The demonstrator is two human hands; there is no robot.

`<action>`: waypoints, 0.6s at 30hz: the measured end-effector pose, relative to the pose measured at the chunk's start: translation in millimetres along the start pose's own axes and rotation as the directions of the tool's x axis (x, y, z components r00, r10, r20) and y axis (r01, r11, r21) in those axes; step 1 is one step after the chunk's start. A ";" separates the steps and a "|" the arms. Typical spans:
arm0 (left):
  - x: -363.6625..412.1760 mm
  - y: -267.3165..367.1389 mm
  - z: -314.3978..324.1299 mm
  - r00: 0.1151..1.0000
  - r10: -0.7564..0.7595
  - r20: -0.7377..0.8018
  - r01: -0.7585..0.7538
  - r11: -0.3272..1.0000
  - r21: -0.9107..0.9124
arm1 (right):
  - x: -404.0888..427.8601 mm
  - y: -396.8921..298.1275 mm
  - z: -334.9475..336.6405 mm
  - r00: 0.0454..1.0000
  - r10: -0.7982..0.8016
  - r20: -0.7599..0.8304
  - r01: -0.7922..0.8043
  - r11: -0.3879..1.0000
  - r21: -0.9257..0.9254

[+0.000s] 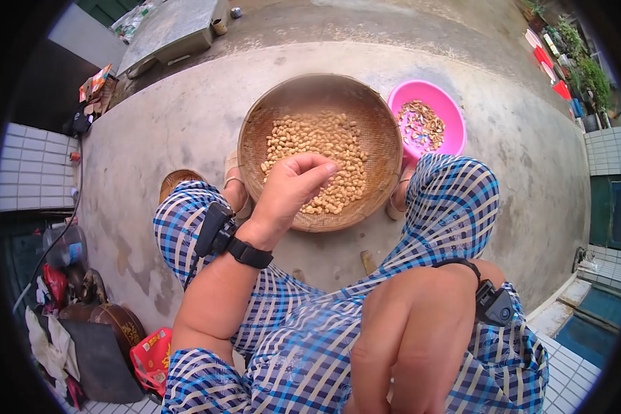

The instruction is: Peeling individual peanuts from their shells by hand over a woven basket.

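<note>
Many unshelled peanuts (318, 139) lie in a round woven bamboo basket (378, 181) on the concrete between my feet. Over its near part hangs my left hand (300, 178), thumb and fingertips close together; whether something small is between them I cannot tell. My right hand (414, 331) is raised close to the camera at the lower right, its fingers bent down and their tips out of sight, so its hold is hidden. A pink plastic basin (455, 116) with broken peanut shells (422, 124) stands against the basket's right side.
A small woven item (178, 182) shows beside my left knee. Along the left wall are a red bag (152, 357), a brown jar (116, 323) and a cable (57, 243). A stone slab (165, 31) stands at the top left, potted plants (592, 77) at the top right.
</note>
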State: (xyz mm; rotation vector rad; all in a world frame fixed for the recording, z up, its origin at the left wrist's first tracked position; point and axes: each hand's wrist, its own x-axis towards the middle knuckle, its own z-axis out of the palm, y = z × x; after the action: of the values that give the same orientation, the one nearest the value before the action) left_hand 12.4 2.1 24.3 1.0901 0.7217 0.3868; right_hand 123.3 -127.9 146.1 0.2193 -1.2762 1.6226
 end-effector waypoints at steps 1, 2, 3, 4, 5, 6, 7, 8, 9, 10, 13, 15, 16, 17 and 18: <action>0.6 -1.1 -1.1 1.000 0.009 0.010 -0.009 1.000 -0.013 | 0.1 0.9 1.4 1.000 0.001 0.000 -0.001 1.000 -0.002; 1.3 -2.1 -1.9 1.000 0.018 0.020 -0.018 0.999 -0.026 | 0.0 1.8 2.8 1.000 -0.004 -0.004 0.004 1.000 -0.001; 1.2 -2.5 -2.6 1.000 0.019 0.020 -0.018 1.000 -0.026 | 0.2 2.5 4.1 1.000 -0.011 -0.009 0.011 1.000 0.002; 1.2 -2.8 -3.1 1.000 0.012 0.005 -0.011 1.000 -0.015 | 2.0 1.3 2.9 1.000 -0.012 -0.008 0.012 1.000 0.001; 1.1 -3.0 -3.5 1.000 0.004 -0.011 -0.004 1.000 -0.003 | 5.2 -1.5 0.0 0.999 0.026 0.032 -0.027 0.999 0.037; 0.8 -3.0 -4.4 1.000 0.005 -0.011 -0.005 1.000 -0.003 | 7.4 -3.2 -1.2 0.995 0.063 0.075 -0.069 0.995 0.072; 0.4 -3.0 -5.3 1.000 0.003 -0.013 -0.003 1.000 0.000 | 7.8 -3.6 -0.4 0.995 0.064 0.076 -0.069 0.995 0.071; 0.0 -3.1 -6.1 1.000 0.001 -0.016 -0.001 1.000 0.004 | 8.0 -3.9 0.5 0.993 0.086 0.081 -0.092 0.993 0.074; 1.2 -3.9 -5.6 1.000 0.001 -0.012 -0.001 1.000 0.005 | 7.4 -4.7 1.6 0.991 0.107 0.082 -0.114 0.991 0.073; 2.7 -5.1 -5.3 1.000 0.001 -0.011 -0.001 1.000 -0.005 | 5.7 1.3 5.3 0.991 0.107 0.079 -0.112 0.991 0.070; 3.7 -3.8 -4.7 1.000 0.000 -0.015 0.000 1.000 -0.011 | 1.0 15.2 14.5 0.989 -0.143 -0.043 0.148 0.975 0.168; 3.4 -3.7 -5.3 1.000 0.000 -0.020 0.000 1.000 -0.006 | 0.0 1.7 11.8 0.999 0.040 0.019 -0.040 0.999 0.014; 3.6 -4.7 -6.2 1.000 -0.001 -0.019 0.000 1.000 -0.012 | 0.9 1.4 9.8 0.999 0.039 0.020 -0.040 0.999 0.014; 3.8 -5.7 -7.0 1.000 -0.001 -0.017 0.001 1.000 -0.018 | 2.0 1.6 8.0 0.999 0.028 0.047 -0.029 0.999 0.018; 4.3 -6.1 -7.1 1.000 0.000 -0.015 0.000 1.000 -0.018 | 2.8 1.3 7.3 0.997 0.017 0.073 -0.019 1.000 0.020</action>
State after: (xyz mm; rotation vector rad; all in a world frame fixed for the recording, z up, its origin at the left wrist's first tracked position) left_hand 10.2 6.9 15.4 1.0713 0.7304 0.4014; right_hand 117.9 -132.0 150.2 0.2831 -1.3204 1.6572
